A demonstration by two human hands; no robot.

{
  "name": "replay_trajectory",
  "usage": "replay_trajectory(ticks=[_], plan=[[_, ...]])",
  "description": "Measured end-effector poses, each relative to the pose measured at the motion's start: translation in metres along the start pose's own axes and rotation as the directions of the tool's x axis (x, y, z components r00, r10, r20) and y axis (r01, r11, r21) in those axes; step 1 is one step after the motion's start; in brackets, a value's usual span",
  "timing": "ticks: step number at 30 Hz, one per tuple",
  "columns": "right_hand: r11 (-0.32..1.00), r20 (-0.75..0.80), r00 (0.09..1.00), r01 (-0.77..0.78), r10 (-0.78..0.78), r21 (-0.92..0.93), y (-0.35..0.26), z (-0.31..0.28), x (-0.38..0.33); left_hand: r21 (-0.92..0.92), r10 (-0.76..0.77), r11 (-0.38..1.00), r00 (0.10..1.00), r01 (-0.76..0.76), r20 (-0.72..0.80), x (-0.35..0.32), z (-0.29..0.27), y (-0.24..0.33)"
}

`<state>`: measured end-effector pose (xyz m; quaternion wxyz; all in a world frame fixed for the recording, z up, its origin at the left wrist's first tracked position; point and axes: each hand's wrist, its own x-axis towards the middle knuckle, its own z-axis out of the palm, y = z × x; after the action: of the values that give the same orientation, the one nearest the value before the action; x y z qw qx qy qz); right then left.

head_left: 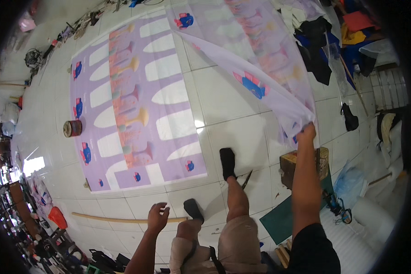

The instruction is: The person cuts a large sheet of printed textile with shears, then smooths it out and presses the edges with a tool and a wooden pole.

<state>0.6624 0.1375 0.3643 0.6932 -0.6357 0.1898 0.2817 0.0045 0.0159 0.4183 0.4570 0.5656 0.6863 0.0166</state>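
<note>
Nearest the camera, beige shorts (235,239) and two bare legs ending in black socks (227,160), standing on white floor tiles (223,105). Right arm in a black sleeve (314,249), stretched forward. Right hand (307,134) raised, fingers clamped on the corner of a lifted lilac printed fabric sheet (260,59) (lifted cloth running up and away from the fingers toward the top of the view). Left hand (157,217) lower, holding nothing, fingers loosely curled and slightly apart. Just beyond the left fingers, a long pale wooden stick (109,218) flat on the tiles. Further out from those fingers, a second lilac printed sheet (137,109) spread flat on the floor. On its left edge, a round rusty tin (72,128). Just below the right fingers, a small wooden box (288,168). Beside the box, a dark green mat (278,218). Well beyond the right hand, heaped dark cloth (317,43).
</note>
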Motion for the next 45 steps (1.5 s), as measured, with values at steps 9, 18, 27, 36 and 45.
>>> replay_trajectory(ticks=[9, 18, 27, 36, 45], plan=[[0.507, 0.532, 0.788, 0.61, -0.309, -0.609, -0.019, -0.111, -0.172, -0.333, 0.258, 0.928, 0.934, -0.167, 0.249, 0.057, 0.088, 0.331], [0.467, 0.808, 0.581, 0.689, 0.099, -0.553, -0.084, 0.033, -0.246, -0.065, 0.158, 0.987, 0.915, -0.144, 0.371, 0.025, 0.04, 0.393], [-0.339, 0.605, 0.688, 0.725, 0.402, -0.599, 0.024, 0.154, -0.273, -0.243, 0.429, 0.893, 0.881, -0.38, 0.199, -0.025, -0.017, 0.268], [0.065, 0.692, 0.713, 0.7, -0.112, -0.711, -0.02, 0.188, -0.316, -0.648, -0.7, 0.655, 0.635, 0.388, -0.327, -0.2, -0.138, -0.214], [-0.376, 0.819, 0.456, 0.732, -0.35, -0.568, 0.049, 0.247, -0.466, -0.654, -0.77, 0.571, 0.601, 0.496, -0.216, -0.454, -0.204, -0.454]])
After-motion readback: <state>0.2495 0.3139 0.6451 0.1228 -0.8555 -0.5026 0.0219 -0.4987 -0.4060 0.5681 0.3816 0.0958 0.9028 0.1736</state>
